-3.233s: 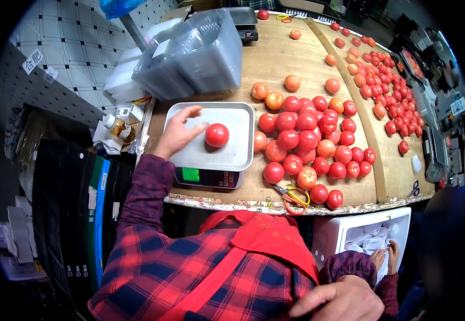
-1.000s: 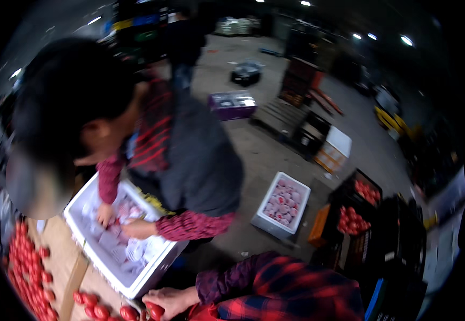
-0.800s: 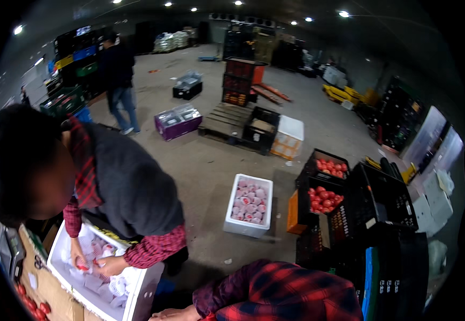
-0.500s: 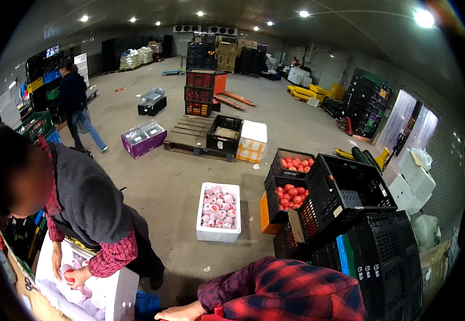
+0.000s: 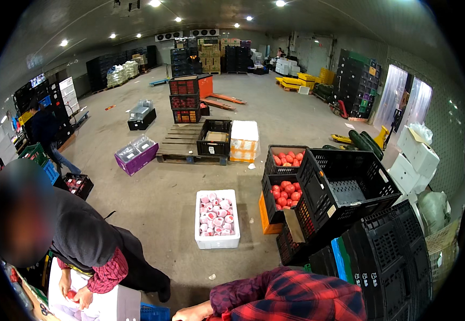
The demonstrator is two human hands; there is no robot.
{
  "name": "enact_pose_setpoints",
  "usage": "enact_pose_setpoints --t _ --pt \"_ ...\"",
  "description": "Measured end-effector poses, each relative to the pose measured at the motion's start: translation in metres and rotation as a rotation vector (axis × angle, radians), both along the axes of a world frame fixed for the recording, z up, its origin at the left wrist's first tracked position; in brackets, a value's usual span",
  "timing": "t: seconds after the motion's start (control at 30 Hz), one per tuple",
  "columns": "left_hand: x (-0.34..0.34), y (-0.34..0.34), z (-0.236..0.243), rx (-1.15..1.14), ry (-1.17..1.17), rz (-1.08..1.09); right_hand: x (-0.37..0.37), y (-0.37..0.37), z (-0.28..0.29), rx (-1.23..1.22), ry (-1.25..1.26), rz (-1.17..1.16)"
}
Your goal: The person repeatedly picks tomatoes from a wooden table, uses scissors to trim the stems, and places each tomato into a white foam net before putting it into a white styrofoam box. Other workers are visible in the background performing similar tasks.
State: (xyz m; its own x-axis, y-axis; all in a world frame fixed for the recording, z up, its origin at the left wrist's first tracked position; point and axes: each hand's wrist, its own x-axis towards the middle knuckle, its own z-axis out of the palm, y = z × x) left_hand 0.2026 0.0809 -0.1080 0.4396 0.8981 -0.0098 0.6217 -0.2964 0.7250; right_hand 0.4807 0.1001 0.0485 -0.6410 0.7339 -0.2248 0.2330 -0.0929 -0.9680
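At the lower edge, my right hand [image 5: 194,312] reaches leftward from a red and dark plaid sleeve [image 5: 296,297]. Only its back and wrist show; the fingers are cut off, so whether it holds anything is hidden. My left hand is out of view. Nearest to my right hand is a blue crate [image 5: 155,312], partly seen at the bottom. Left of that, a co-worker in a dark vest [image 5: 82,227] has both hands around a red tomato [image 5: 72,295] over a white foam box [image 5: 125,302].
A white foam box [image 5: 217,243] of net-wrapped tomatoes stands on the floor ahead. To the right are black crates of tomatoes [image 5: 285,195], an empty black crate [image 5: 344,200] and stacked black crates [image 5: 398,257]. Farther off stand a wooden pallet [image 5: 181,144] and a purple crate [image 5: 136,155].
The view has shifted slightly. The walking person in the back left has moved farther left. My right hand sits a little farther right in the picture. The co-worker still handles a tomato.
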Motion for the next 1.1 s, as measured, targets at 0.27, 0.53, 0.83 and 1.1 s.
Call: enact_pose_setpoints --t 0.27,0.53,0.83,1.1 --pt "0.072 -0.012 0.154 -0.281 0.248 -0.050 0.020 -0.015 0.011 -0.103 0.082 0.079" --pt "0.058 -0.022 0.158 -0.203 0.001 -0.163 0.016 -0.030 0.021 -0.136 0.194 0.086" --pt "0.053 -0.032 0.163 -0.284 -0.169 -0.105 0.010 -0.048 0.031 -0.096 0.160 -0.044" --pt "0.061 -0.037 0.178 -0.276 -0.423 -0.061 0.004 -0.038 0.019 -0.022 0.187 -0.104"
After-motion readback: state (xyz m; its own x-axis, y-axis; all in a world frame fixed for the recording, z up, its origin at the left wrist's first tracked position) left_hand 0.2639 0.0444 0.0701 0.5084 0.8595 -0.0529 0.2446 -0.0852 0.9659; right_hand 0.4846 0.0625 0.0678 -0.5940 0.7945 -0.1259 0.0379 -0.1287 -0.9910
